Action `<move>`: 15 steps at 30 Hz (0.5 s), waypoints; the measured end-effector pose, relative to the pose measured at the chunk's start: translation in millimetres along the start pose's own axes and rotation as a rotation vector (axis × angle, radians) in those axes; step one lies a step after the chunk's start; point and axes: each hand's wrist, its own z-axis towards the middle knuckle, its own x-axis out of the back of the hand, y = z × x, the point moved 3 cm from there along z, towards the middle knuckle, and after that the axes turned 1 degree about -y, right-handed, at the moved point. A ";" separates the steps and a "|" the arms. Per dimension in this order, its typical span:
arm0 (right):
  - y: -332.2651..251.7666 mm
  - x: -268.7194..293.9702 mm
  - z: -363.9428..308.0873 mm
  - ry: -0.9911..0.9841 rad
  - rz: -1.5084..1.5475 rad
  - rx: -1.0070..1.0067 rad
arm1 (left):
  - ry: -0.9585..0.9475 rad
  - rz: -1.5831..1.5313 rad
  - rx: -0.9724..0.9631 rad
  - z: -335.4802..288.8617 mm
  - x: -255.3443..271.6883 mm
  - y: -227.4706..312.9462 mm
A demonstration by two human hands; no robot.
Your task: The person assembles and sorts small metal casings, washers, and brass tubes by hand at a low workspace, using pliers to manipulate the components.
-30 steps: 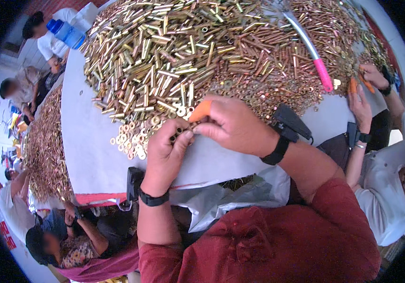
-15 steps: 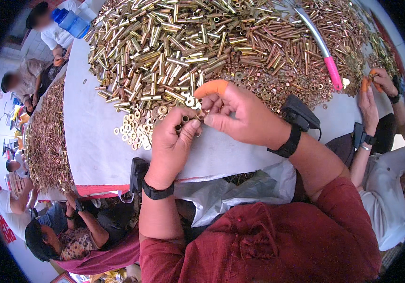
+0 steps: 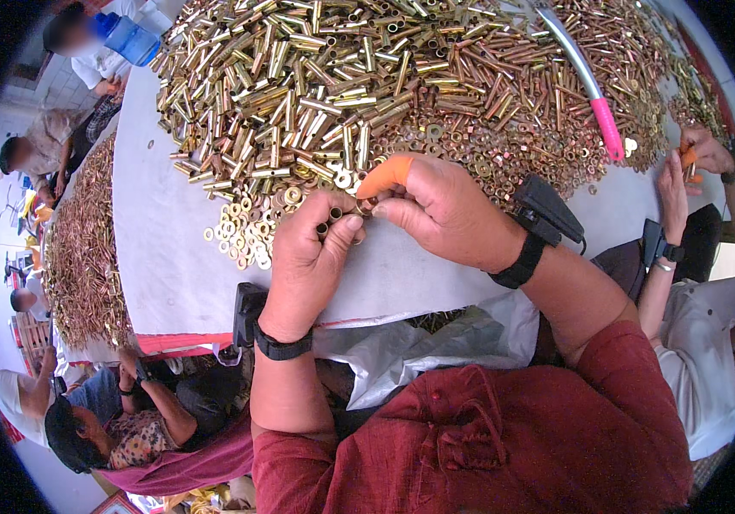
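My left hand (image 3: 303, 270) is closed around several short brass-coloured metal tubes (image 3: 336, 213), their open ends facing up between thumb and fingers. My right hand (image 3: 457, 210), with an orange cover (image 3: 385, 176) on its index finger, pinches a small coppery ring-like piece (image 3: 366, 206) against the end of the held tubes. Whether that piece is a nut or a washer is too small to tell. Both hands meet just above the table's near side. Beside my left hand lies a heap of flat brass washers (image 3: 243, 227). Small coppery nuts and rings (image 3: 504, 163) are spread beyond my right hand.
A large pile of metal tubes (image 3: 316, 77) covers the far table (image 3: 188, 283). A curved metal tool with a pink handle (image 3: 607, 128) lies at the right, near a co-worker's hands (image 3: 674, 193). A plastic bag (image 3: 427, 351) hangs below the edge. Other people sit at the left.
The fingers of my right hand have drawn in, its covered index finger now lower against the small piece. My left hand keeps its hold on the tubes, almost in place.
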 end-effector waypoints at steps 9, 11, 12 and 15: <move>-2.5 0.6 -1.8 0.002 -0.016 -0.052 | 0.015 0.026 -0.012 -0.9 -1.5 4.1; -3.2 -0.2 -2.3 -0.006 -0.019 -0.076 | 0.019 0.048 -0.016 -0.8 -2.3 5.2; -3.3 -1.1 -2.4 0.007 -0.017 -0.075 | 0.029 0.056 -0.024 -1.0 -2.7 5.8; -4.6 -1.7 -2.5 0.019 -0.025 -0.078 | 0.039 0.077 -0.042 -1.0 -2.4 6.0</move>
